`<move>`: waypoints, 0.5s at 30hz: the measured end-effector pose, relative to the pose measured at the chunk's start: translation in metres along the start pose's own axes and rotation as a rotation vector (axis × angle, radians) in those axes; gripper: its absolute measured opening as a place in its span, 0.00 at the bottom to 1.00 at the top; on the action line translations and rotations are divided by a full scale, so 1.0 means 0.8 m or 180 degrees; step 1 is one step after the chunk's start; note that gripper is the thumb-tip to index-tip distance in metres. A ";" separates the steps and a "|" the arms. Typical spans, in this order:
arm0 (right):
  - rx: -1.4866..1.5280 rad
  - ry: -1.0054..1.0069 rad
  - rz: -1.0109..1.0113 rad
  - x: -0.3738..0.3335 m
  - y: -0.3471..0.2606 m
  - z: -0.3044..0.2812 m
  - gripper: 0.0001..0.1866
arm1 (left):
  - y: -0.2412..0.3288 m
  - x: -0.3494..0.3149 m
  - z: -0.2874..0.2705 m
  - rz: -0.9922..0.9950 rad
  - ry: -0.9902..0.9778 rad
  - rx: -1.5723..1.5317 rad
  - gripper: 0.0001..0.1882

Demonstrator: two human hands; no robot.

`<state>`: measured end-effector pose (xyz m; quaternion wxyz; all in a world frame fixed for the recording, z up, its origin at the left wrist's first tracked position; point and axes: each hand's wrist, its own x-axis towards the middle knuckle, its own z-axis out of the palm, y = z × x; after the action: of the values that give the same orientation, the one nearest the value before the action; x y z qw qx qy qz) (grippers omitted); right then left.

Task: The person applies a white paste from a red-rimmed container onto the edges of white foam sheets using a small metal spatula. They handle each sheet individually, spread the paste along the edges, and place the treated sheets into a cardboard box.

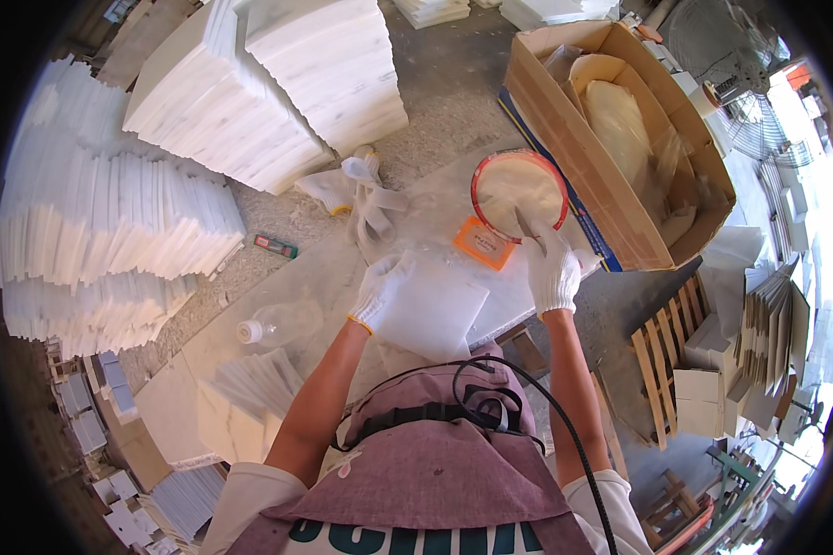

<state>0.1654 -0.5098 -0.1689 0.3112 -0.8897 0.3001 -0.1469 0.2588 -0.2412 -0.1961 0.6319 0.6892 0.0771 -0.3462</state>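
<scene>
Both my hands wear white knitted gloves. My left hand (384, 285) is closed on the left edge of a square white stone tile (435, 307), which lies in front of my waist. My right hand (554, 275) grips a small putty knife (531, 228). Its blade reaches into a round tub with a red rim (473, 196), filled with pale cream paste. Partly under the tub's near side lies an orange packet (482, 244). Beyond my left hand, a strip of white cloth (372, 215) and a loose glove (329, 191) rest on the worktop.
A clear plastic bottle (285, 324) lies on its side at left, near a small green-and-red box (276, 245). Tall stacks of white stone slabs (213, 111) line the far left. A long cardboard box (583, 176) borders the tub at right. A wooden pallet (662, 361) and a fan (750, 92) stand farther right.
</scene>
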 end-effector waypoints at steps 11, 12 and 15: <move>0.0698 0.0095 0.0341 -0.007 0.007 -0.019 0.11 | 0.003 -0.003 0.001 0.0008 -0.0081 -0.0070 0.18; 0.0730 0.0041 0.0452 -0.010 0.006 -0.022 0.10 | 0.001 -0.001 0.001 0.0006 -0.0082 -0.0082 0.18; 0.1049 -0.0152 0.0705 -0.016 0.005 -0.026 0.10 | -0.006 0.003 -0.002 0.0005 -0.0054 -0.0139 0.17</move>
<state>0.1446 -0.5140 -0.1564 0.4739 -0.7915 0.3605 -0.1378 0.2587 -0.2393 -0.2015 0.6476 0.6723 0.0788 -0.3498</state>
